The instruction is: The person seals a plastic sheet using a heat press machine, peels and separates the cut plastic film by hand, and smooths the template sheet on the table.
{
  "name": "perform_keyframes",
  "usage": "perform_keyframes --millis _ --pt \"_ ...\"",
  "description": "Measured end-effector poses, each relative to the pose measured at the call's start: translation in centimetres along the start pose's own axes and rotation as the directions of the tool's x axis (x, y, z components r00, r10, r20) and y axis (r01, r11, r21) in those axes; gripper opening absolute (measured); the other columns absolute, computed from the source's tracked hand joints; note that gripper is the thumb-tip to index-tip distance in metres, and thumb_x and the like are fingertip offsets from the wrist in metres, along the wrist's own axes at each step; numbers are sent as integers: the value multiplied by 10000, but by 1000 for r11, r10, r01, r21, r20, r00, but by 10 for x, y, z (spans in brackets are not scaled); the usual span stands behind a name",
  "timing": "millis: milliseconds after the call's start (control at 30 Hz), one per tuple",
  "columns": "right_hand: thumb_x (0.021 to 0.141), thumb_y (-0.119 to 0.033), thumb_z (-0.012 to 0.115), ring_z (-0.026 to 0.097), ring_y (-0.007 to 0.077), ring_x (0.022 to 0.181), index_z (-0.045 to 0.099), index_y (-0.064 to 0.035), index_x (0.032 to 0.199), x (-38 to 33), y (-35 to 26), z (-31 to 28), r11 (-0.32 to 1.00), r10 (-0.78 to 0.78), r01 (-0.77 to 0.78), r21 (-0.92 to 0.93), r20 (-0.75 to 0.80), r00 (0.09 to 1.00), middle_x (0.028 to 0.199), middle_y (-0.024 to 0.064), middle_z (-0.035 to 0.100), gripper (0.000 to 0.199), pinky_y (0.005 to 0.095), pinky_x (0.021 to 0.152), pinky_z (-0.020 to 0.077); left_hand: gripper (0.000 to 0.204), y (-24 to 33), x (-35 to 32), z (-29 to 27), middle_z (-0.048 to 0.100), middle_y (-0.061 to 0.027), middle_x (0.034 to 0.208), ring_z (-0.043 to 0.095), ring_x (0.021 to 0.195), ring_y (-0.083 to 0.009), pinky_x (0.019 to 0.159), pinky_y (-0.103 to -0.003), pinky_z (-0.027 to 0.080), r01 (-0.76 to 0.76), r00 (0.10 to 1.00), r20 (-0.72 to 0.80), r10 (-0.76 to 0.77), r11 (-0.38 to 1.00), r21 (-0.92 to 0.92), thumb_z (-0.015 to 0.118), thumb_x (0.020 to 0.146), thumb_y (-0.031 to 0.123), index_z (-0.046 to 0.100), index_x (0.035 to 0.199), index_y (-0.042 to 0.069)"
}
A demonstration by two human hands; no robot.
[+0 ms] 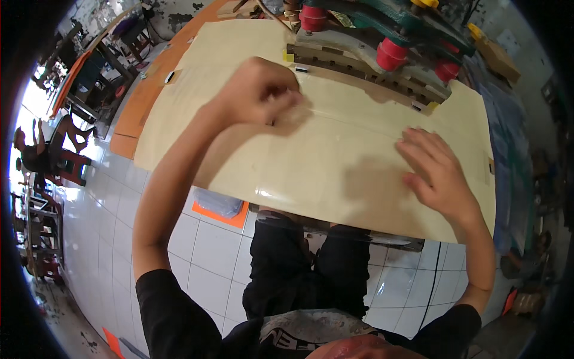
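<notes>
A large cream-coloured sheet [353, 149] lies over the work surface in front of me, with a glossy, see-through strip across it. Above its left half my left hand [254, 90] is closed, the fingers curled in. Its thumb side is smeared by motion, so whatever it may hold is hidden. My right hand [435, 170] is over the right part of the sheet, palm down, fingers stretched and slightly apart, holding nothing and casting a shadow. At the sheet's far side stands a dark green machine [353, 18] with red round parts [391, 55] and a long metal bar [359, 66].
An orange tabletop [134, 122] shows at the left. Below the sheet's near edge, a clear plastic packet [218, 203] rests on an orange piece [236, 218]. Bluish sheeting [502, 137] borders the right side. Another person [39, 149] is far left, near a dark red stool [75, 166].
</notes>
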State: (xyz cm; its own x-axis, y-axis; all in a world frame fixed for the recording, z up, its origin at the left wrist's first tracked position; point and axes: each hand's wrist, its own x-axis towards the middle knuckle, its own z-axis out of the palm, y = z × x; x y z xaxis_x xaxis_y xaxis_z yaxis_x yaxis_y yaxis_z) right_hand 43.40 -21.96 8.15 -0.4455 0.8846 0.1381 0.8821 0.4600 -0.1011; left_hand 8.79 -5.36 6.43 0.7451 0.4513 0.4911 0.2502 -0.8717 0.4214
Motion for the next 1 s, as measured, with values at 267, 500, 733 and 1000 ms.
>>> perform_keyframes --millis 267,500,733,1000 --pt "874 -410 630 277 452 1397 498 -156 1397 50 -17 34 987 -163 163 15 25 986 1528 200 298 597 628 1120 199 112 -72 -16 6 633 -80 752 531 644 -144 579 -268 429 221 957 -204 -205 974 54 670 796 75 703 865 -7" --pt "893 -616 488 214 458 1422 458 -172 1433 57 -18 41 988 -152 153 11 213 965 1570 201 213 700 628 1136 124 314 -82 -15 3 540 -74 802 537 727 -193 654 -317 448 214 977 -18 -214 977 -1 794 767 282 760 1017 95" --pt "882 -625 495 203 454 1429 449 -171 1439 61 -18 41 989 -149 144 35 249 957 1569 209 214 720 641 1127 123 259 -82 -17 6 544 -90 811 541 827 -244 737 -374 458 209 978 -27 -208 977 38 766 772 247 769 989 105" --pt "856 -635 526 206 451 1430 465 -211 1431 62 -16 44 990 -143 143 19 246 958 1573 193 219 717 646 1125 120 201 -81 -16 11 488 -75 871 523 824 -207 718 -296 443 89 996 22 -89 996 -3 689 791 66 743 976 9"
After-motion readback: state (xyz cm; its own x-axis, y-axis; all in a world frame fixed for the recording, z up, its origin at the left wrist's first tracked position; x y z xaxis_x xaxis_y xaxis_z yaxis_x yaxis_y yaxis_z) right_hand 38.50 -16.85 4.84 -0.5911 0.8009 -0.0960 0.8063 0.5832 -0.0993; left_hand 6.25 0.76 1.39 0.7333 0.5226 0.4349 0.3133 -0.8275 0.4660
